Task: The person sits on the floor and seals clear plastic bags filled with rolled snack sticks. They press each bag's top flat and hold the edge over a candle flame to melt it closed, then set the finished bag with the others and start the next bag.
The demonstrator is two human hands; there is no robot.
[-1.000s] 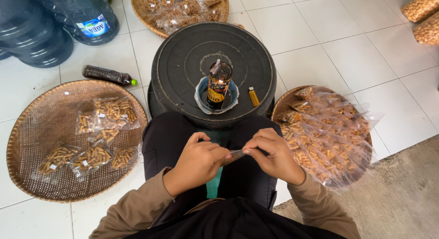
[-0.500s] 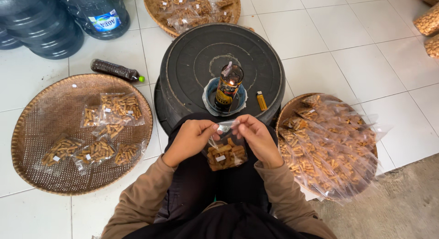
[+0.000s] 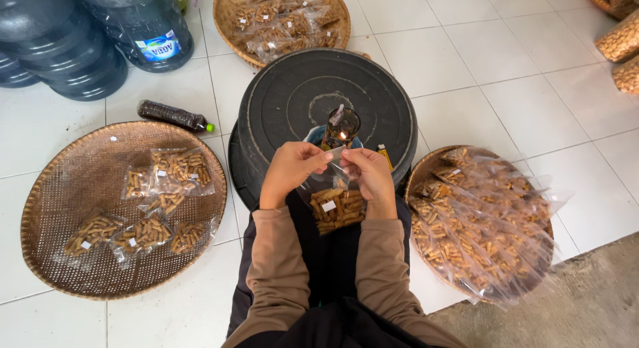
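Tiles (image 3: 519, 48) cover the floor, white and square, and a person sits on them with everything close by. Three round woven trays show fully around the person: the left tray (image 3: 46, 228) holds about six small sealed bags, the right tray (image 3: 426, 171) is piled with too many bags to count, and the far tray (image 3: 226, 21) holds more. One black upturned tub (image 3: 293, 95) stands in front like a little table, so the small flame lamp (image 3: 341, 127) sits at hand height. One dark bottle (image 3: 172, 115) lies on its side nearby. The left hand (image 3: 289, 168) and right hand (image 3: 371, 171) both pinch the top of one clear snack bag (image 3: 336, 205), holding its open edge just beside the flame.
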